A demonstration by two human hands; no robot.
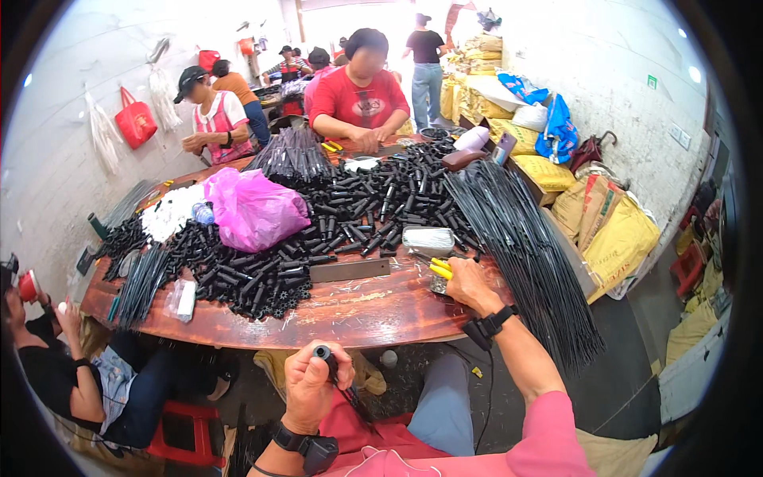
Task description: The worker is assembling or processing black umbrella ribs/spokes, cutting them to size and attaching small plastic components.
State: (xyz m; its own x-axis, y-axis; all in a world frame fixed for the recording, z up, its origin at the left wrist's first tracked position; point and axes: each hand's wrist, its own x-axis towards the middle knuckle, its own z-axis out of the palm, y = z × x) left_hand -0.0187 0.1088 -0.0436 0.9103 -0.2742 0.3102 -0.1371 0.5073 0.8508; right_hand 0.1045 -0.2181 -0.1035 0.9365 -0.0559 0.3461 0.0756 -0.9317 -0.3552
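In front of my lap, my left hand point(314, 385) is closed around a black tube point(323, 353), its round hollow end tipped up. Something dark and long trails from the tube below that hand; its far end is hard to make out. At the table's near right, the fingers of my right hand point(474, 286) close at the yellow handles of pliers point(440, 269). The pliers' head is hidden. Just under these fingers sits a small container point(436, 285) with tiny pieces. Behind it stands a clear box of thin pins point(428, 239).
Black tubular parts point(342, 225) cover the wooden table point(362, 318), with a flat metal bar point(350, 270) and a pink plastic bag point(256, 208). Long black rods point(524, 254) overhang the right edge. A person in red point(362, 95) works opposite; a red stool point(187, 433) stands lower left.
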